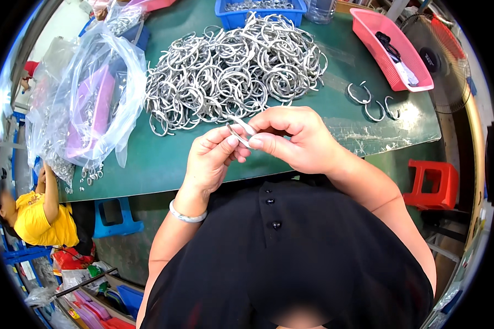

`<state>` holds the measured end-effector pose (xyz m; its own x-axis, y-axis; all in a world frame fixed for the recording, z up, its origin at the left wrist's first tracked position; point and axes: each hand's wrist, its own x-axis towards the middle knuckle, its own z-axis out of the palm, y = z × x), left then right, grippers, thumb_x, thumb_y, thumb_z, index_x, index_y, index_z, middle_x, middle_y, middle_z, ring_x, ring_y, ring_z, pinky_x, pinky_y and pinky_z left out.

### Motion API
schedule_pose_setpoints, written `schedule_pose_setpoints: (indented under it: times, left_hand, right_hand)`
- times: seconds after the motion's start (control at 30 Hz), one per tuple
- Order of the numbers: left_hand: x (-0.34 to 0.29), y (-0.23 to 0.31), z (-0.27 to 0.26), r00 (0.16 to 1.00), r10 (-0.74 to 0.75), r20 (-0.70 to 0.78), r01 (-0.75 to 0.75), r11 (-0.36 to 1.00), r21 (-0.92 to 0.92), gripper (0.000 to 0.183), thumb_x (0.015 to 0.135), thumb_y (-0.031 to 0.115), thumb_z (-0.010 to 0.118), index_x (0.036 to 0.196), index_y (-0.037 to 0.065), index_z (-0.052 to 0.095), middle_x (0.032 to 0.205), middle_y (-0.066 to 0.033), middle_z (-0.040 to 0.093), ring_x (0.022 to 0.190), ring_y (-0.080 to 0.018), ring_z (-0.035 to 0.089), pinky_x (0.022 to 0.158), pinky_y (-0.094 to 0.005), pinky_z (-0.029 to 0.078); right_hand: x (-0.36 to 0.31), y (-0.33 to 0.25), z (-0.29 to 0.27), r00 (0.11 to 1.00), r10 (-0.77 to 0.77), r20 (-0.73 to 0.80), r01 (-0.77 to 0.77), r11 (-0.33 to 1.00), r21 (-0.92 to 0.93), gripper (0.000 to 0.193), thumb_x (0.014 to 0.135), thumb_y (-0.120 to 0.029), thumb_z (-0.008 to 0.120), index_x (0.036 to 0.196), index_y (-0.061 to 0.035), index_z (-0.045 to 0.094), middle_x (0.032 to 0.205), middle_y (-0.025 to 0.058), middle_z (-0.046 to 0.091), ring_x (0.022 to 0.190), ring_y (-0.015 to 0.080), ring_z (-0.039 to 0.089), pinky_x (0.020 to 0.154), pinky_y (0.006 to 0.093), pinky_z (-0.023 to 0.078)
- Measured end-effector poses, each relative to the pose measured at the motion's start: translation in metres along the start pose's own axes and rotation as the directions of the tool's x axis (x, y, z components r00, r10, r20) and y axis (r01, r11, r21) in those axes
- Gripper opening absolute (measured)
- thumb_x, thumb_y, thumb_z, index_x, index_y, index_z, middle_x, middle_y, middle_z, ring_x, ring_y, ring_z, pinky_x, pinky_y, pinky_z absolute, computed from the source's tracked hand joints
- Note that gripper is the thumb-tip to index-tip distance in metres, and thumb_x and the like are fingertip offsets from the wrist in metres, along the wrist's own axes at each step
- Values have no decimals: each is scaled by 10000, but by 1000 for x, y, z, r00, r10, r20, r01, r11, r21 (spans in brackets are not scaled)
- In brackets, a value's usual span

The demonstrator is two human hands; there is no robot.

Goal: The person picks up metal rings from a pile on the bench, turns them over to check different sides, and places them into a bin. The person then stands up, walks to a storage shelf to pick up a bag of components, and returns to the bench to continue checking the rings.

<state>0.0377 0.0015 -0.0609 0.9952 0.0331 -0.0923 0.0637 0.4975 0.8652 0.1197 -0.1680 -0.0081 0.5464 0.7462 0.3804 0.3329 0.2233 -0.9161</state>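
Note:
Between my two hands is a silvery open bangle (237, 133), held just over the near edge of the green table (335, 118). My left hand (211, 153) pinches one side of it between thumb and fingers. From the other side, my right hand (296, 137) grips it with thumb and forefinger; part of the bangle is hidden by the fingers. Right beyond my hands lies a large heap of similar grey metal bangles (236, 68). Three loose open bangles (374, 111) rest apart from the heap, to the right.
A pink basket (362, 38) with a black-handled tool stands at the back right, near a fan (431, 59). A blue tray (225, 19) sits behind the heap. Plastic bags (129, 90) cover the left side, where a person in yellow (46, 219) works. A red stool (432, 183) is at right.

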Motion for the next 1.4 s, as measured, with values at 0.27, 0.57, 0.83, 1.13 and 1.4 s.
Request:
schedule_pose_setpoints:
  times: [0.27, 0.57, 0.83, 1.13, 1.4]
  left_hand:
    - [-2, -2, 1, 999, 48, -2, -49, 999, -25, 185, 854, 37, 490, 1013, -27, 559, 857, -82, 600, 724, -137, 582, 636, -239, 477]
    - [-6, -1, 12, 844, 536, -2, -489, 773, 405, 208, 797, -45, 545, 1003, -35, 576, 893, -80, 555, 734, -132, 565, 652, -211, 462]
    - [-8, 11, 16, 729, 649, 218, -614, 479, 628, 191, 759, -71, 575, 946, -37, 566, 878, -121, 558, 719, -144, 545, 637, -238, 456]
    - [-4, 26, 36, 736, 611, 293, -612, 414, 674, 181, 698, -59, 633, 872, -19, 605, 769, -83, 584, 644, -143, 531, 554, -227, 417]
    - [-3, 23, 45, 897, 430, 102, -419, 753, 507, 137, 760, -17, 606, 897, -13, 613, 770, -54, 581, 674, -87, 522, 567, -202, 404]
  right_hand:
    - [1, -1, -4, 996, -90, 5, 90, 989, -117, 116, 781, -47, 590, 889, -5, 600, 745, 66, 602, 635, 134, 560, 577, 241, 437]
    - [-13, 17, -22, 988, -146, -49, 118, 921, -372, 181, 767, -28, 585, 946, -26, 613, 708, 68, 575, 621, 182, 546, 568, 261, 431]
    - [-19, 28, -21, 982, 44, -183, -65, 991, -113, 185, 814, -46, 552, 990, -20, 602, 709, 28, 573, 589, 91, 521, 562, 211, 433]
    - [-24, 41, -12, 908, 416, -56, -364, 847, 388, 220, 892, -155, 460, 1029, -26, 574, 697, 1, 562, 557, 50, 498, 514, 175, 400]
    - [-26, 46, -9, 878, 479, 27, -435, 772, 463, 234, 892, -185, 459, 1017, -24, 575, 687, 7, 566, 558, 59, 505, 514, 186, 408]
